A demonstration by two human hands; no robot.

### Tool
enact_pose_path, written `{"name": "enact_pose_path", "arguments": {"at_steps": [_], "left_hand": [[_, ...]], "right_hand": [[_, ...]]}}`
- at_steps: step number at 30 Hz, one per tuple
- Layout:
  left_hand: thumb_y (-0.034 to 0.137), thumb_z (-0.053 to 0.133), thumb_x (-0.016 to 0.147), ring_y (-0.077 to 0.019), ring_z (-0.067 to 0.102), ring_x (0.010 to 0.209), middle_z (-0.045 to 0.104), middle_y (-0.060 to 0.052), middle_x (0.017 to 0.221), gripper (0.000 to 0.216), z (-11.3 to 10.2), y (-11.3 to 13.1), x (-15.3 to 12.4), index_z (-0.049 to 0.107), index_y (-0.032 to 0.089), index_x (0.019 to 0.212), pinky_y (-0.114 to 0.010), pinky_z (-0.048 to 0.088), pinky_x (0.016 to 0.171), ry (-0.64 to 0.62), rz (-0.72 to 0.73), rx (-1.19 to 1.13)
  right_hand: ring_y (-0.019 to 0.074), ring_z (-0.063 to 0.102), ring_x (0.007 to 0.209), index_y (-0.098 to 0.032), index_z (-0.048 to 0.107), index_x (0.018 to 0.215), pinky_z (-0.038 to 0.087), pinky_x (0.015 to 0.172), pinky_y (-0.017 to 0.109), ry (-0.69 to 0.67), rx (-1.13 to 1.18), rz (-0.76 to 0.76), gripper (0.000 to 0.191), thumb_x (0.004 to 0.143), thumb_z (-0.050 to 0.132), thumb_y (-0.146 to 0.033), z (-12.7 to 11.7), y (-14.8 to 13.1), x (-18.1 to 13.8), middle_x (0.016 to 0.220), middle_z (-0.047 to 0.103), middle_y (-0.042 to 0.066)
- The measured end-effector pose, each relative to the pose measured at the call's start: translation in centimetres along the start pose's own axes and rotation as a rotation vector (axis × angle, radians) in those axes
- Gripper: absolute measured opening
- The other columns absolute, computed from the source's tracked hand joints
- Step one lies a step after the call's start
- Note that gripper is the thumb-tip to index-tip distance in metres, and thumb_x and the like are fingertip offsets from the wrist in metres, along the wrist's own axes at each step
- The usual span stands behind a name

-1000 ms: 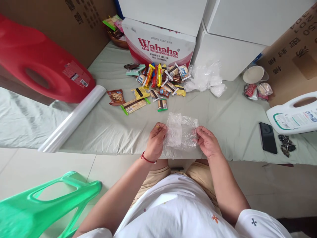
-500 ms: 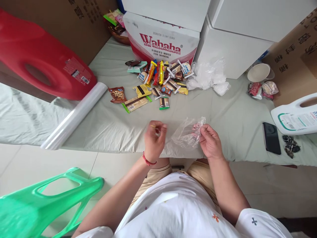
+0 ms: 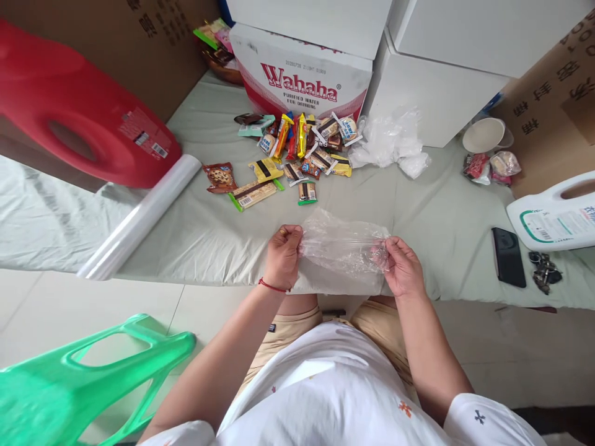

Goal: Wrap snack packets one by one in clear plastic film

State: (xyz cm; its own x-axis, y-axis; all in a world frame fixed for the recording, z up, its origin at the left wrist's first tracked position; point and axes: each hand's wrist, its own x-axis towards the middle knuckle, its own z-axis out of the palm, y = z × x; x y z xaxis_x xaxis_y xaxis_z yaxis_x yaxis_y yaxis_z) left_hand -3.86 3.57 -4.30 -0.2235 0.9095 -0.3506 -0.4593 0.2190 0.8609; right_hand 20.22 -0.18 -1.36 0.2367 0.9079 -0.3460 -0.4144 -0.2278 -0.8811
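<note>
A clear plastic bag point(image 3: 341, 241) is stretched sideways between my two hands, over the front edge of the cloth-covered table point(image 3: 186, 229). My left hand point(image 3: 284, 251) pinches its left end, a red cord bracelet on the wrist. The right end is gripped by my right hand point(image 3: 403, 265), fingers closed on the film. Beyond the bag lies a heap of wrapped snacks point(image 3: 302, 136), and a small green-ended snack packet point(image 3: 307, 192) is the one closest to my hands.
Crumpled clear bags point(image 3: 393, 142) lie right of the snacks, before a Wahaba carton point(image 3: 302, 80). At left are a red jug point(image 3: 93, 118) and a plastic film roll point(image 3: 139, 217). A phone point(image 3: 508, 257), keys point(image 3: 545, 271) and white bottle point(image 3: 553, 217) sit at right; a green stool point(image 3: 106, 365) stands below.
My left hand has taken hold of the bag's left end. The bag, bunched near my right hand before, is now drawn out wide, and my right hand has shifted slightly right.
</note>
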Motion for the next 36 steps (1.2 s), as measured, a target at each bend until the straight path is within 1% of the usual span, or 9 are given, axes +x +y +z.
{"name": "enact_pose_path", "arguments": {"at_steps": [4,8,11,14,17,25,28,33,36], "left_hand": [[0.034,0.078,0.076,-0.0087,0.044,0.059,0.050,0.005,0.070,0.028,-1.0,0.7,1.5,0.058,0.019,0.086,-0.023,0.036,0.055,0.167,0.153,0.237],[0.017,0.078,0.072,-0.0159,0.055,0.089,0.058,-0.002,0.100,0.031,-0.9,2.1,-0.3,0.057,0.020,0.095,-0.030,0.046,0.077,0.421,0.664,0.649],[0.022,0.067,0.089,-0.0168,0.058,0.087,0.061,-0.003,0.091,0.007,0.6,2.7,-3.7,0.060,0.021,0.091,-0.032,0.047,0.080,0.026,0.836,0.756],[0.038,0.067,0.094,-0.0172,0.061,0.085,0.066,-0.005,0.095,0.020,3.0,2.1,-6.5,0.062,0.020,0.102,-0.031,0.050,0.077,-0.446,0.679,0.780],[0.047,0.073,0.088,-0.0211,0.062,0.091,0.067,-0.007,0.097,0.030,4.7,1.1,-7.0,0.063,0.020,0.095,-0.034,0.049,0.080,-0.570,0.582,0.843],[0.055,0.075,0.084,-0.0127,0.061,0.070,0.065,0.000,0.075,0.042,4.2,3.1,-5.2,0.057,0.018,0.076,-0.027,0.048,0.069,-0.625,-0.059,0.328],[0.057,0.085,0.073,-0.0132,0.069,0.074,0.065,0.002,0.079,0.049,4.5,4.1,-5.5,0.055,0.019,0.080,-0.027,0.053,0.071,-0.547,-0.221,0.072],[0.052,0.087,0.073,-0.0136,0.074,0.083,0.064,0.005,0.080,0.048,5.8,4.1,-6.5,0.054,0.019,0.083,-0.029,0.058,0.082,-0.335,-0.104,-0.135],[0.053,0.084,0.078,-0.0145,0.074,0.087,0.065,0.004,0.080,0.045,6.5,3.4,-7.3,0.055,0.019,0.083,-0.032,0.060,0.087,-0.295,-0.005,-0.153]], "right_hand": [[0.0098,0.059,0.060,-0.021,0.067,0.076,0.045,0.043,0.018,0.028,-0.066,0.034,0.044,0.061,0.095,-0.051,-0.1,0.9,0.0,0.074,0.068,-0.002],[0.0091,0.056,0.057,-0.021,0.066,0.076,0.046,0.042,0.018,0.055,-0.114,-0.011,0.045,0.063,0.092,-0.055,0.1,1.1,-0.3,0.072,0.065,-0.002],[0.0095,0.057,0.058,-0.020,0.065,0.076,0.047,0.043,0.019,0.034,-0.139,-0.033,0.047,0.065,0.091,-0.057,0.7,1.3,-0.6,0.071,0.064,-0.002],[0.0104,0.058,0.059,-0.020,0.064,0.076,0.049,0.047,0.020,-0.007,-0.176,-0.081,0.045,0.070,0.087,-0.058,1.6,1.3,-1.2,0.069,0.063,-0.002],[0.0109,0.057,0.058,-0.021,0.063,0.075,0.050,0.051,0.022,-0.066,-0.240,-0.134,0.042,0.076,0.083,-0.057,2.2,1.0,-1.8,0.065,0.061,-0.002],[0.0079,0.049,0.051,-0.021,0.062,0.072,0.039,0.040,0.018,-0.135,-0.252,-0.037,0.042,0.072,0.087,-0.054,-0.2,-2.5,-0.5,0.069,0.061,-0.003],[0.0110,0.058,0.062,-0.023,0.065,0.078,0.051,0.049,0.021,-0.142,-0.162,-0.086,0.043,0.075,0.083,-0.061,-0.4,-3.5,-0.1,0.081,0.066,0.000],[0.0293,0.060,0.131,-0.028,0.062,0.132,0.058,0.100,0.047,-0.195,-0.109,-0.239,0.080,0.077,0.062,-0.086,1.3,-1.7,-2.4,0.137,0.064,0.013],[0.0314,0.054,0.140,-0.028,0.052,0.145,0.053,0.108,0.049,-0.127,-0.218,-0.311,0.085,0.078,0.071,-0.076,2.7,0.7,-4.5,0.149,0.057,0.015]]}}
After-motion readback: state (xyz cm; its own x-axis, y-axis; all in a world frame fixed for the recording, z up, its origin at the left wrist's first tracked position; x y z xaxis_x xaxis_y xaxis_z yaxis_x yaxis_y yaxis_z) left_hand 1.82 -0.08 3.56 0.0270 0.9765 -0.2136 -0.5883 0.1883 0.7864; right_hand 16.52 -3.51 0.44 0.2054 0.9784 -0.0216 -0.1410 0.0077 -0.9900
